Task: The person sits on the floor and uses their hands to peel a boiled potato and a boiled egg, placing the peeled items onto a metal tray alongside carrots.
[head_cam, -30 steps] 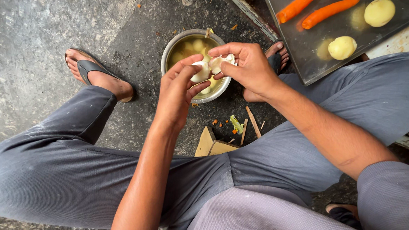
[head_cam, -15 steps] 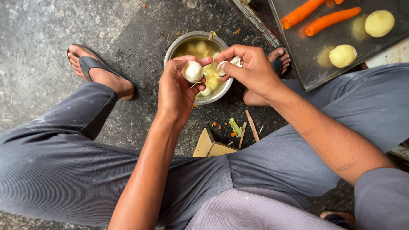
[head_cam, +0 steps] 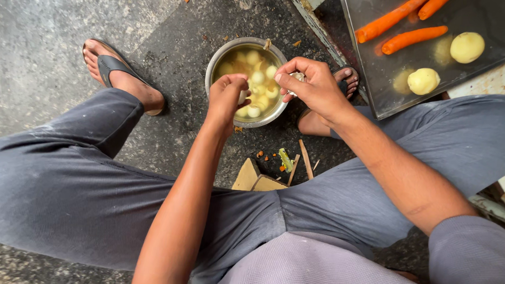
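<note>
A steel bowl (head_cam: 216, 61) stands on the ground between my feet, filled with yellowish water and several pale peeled pieces (head_cam: 258, 78). My left hand (head_cam: 227, 95) hovers over the bowl's near rim, curled around a small pale peeled piece that is mostly hidden by the fingers. My right hand (head_cam: 312, 83) is beside it at the bowl's right edge, pinching a scrap of whitish peel (head_cam: 297, 76) between thumb and fingers.
A metal tray (head_cam: 480, 21) at the upper right holds three carrots (head_cam: 413, 38) and pale round potatoes (head_cam: 423, 81). Peel scraps and wood bits (head_cam: 288, 160) lie on the dark concrete by a wooden block (head_cam: 257, 180). My sandalled feet (head_cam: 120, 76) flank the bowl.
My hands have pulled apart: the left now keeps the peeled piece closed inside its fingers, lower over the bowl, and the right has drawn away with a scrap of peel.
</note>
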